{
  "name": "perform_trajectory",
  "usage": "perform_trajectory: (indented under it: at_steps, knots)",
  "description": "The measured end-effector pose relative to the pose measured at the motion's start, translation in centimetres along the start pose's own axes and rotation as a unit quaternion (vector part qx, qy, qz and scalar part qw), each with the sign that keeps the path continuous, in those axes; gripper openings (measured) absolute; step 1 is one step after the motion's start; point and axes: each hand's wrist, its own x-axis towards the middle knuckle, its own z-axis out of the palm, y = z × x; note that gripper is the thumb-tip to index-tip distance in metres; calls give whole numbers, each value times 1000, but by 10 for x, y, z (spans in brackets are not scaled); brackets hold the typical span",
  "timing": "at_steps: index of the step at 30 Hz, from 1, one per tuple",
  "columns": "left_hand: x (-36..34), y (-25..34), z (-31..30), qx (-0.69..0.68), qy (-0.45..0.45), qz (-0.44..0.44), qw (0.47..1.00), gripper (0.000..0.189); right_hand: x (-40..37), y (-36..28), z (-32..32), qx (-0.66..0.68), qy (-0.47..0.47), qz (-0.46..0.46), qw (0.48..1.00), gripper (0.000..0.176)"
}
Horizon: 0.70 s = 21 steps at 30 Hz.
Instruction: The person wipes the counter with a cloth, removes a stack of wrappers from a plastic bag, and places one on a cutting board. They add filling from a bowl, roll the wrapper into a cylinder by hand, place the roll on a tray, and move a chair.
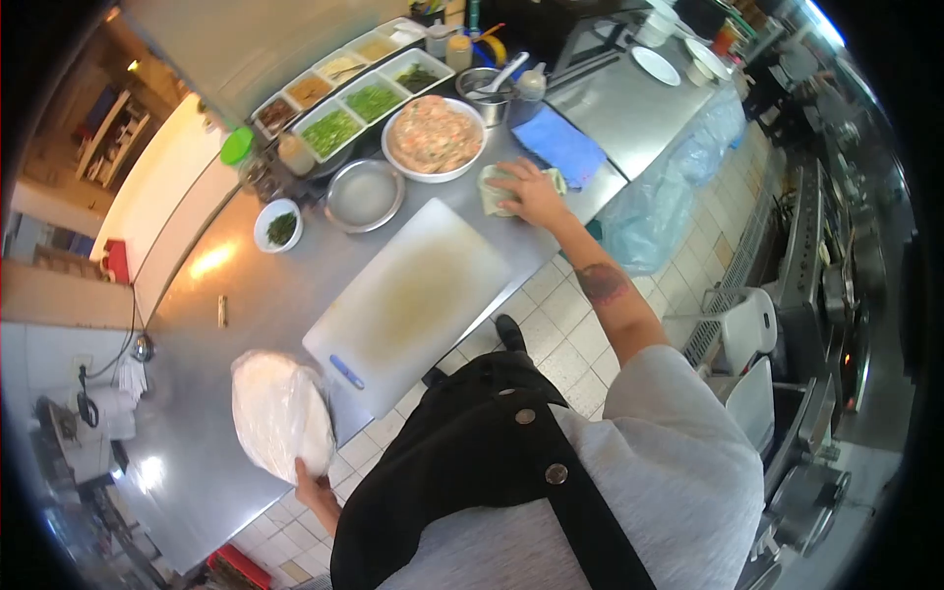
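Observation:
My left hand [313,492] grips the near edge of a round, pale stack wrapped in clear plastic [282,413], at the left of the steel counter. What the stack is made of cannot be made out. My right arm is stretched forward, and my right hand [534,194] holds a crumpled pale green cloth [495,197] against the counter. Between my hands lies a white cutting board [413,295] with a damp-looking yellowish patch. A blue-handled tool [346,372] rests at its near left corner. Beyond the board stands a white bowl of pinkish minced filling [435,138].
Beside the filling bowl are a steel bowl [365,196], a small bowl of dark greens [279,227] and trays of chopped greens [373,99]. A folded blue cloth [559,146] lies right of my right hand. A clear plastic bag [659,197] hangs at the counter's right edge.

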Motion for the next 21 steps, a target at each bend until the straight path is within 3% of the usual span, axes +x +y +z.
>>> perform_trajectory:
  at_steps: [2,3,5,6,8,9,10,11,12,14,16,18,20,21]
  knots:
    - [10,6,-4,27,25,-38,999,59,-8,6,13,78,-107,86,987,50]
    - [9,3,-9,30,19,-35,999,59,-15,-2,20,65,-87,114,988,49]
    - [6,-3,-10,33,-82,110,990,67,-26,-31,22,63,-80,147,984,50]
    - [0,3,-3,34,-85,114,989,67,-29,-34,21,61,-79,176,979,51]
    - [-25,24,14,49,-58,64,995,73,-35,-13,35,109,-62,138,982,46]
    - [0,20,7,73,-6,59,996,60,-31,-5,33,154,-46,96,982,42]
    - [22,22,-1,74,-7,62,995,60,-26,14,25,154,-44,98,982,42]
    - [37,28,-4,5,18,6,1000,58,-12,34,-3,282,-128,198,930,35]
    - [44,33,-2,-67,44,-49,996,56,0,57,-20,399,-209,286,845,31]
    - [26,58,17,-78,70,-43,994,54,8,100,-25,256,49,224,939,23]
    - [-16,87,53,-67,66,-8,996,55,18,153,-22,179,141,293,929,30]
    - [-16,97,61,-141,16,-44,989,57,30,183,-23,107,97,321,936,54]
    - [-15,88,59,-153,-16,7,988,58,41,202,-22,102,-118,323,934,82]
    - [-8,81,54,-221,-44,-14,974,56,39,218,-7,122,-126,309,935,88]
